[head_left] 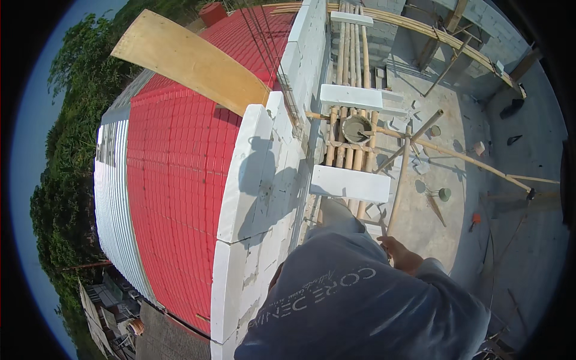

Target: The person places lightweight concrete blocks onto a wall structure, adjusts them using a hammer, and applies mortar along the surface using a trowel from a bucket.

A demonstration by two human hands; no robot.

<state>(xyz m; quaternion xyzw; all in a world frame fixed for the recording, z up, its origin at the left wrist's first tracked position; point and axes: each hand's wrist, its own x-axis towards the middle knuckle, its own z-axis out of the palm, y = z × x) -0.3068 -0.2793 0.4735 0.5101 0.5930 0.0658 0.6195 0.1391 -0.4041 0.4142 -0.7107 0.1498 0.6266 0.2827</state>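
**Three white blocks [350, 183] lie across a bamboo platform [349, 51] beside a wall**

The person's right hand [403, 255] is at the near end of a bamboo pole [400, 195], its fingers curled; whether they are closed around the pole cannot be told. That pole runs just right of the nearest block and meets other poles farther off. The left hand cannot be made out, so its state cannot be told either; only a sliver of skin [276, 277] shows between the dark shirt [360, 312] and the white block wall [258, 198].

Between the two nearer blocks, a bucket [344, 129] of grey mix sits on the platform, with a tool [364, 133] resting in it. The person's shadow falls on the wall. Beyond it, to the left, spreads a red roof [180, 156], with a wide board [189, 60] slanting over it. Down on the floor [429, 228] at right stands a green bucket [444, 194].
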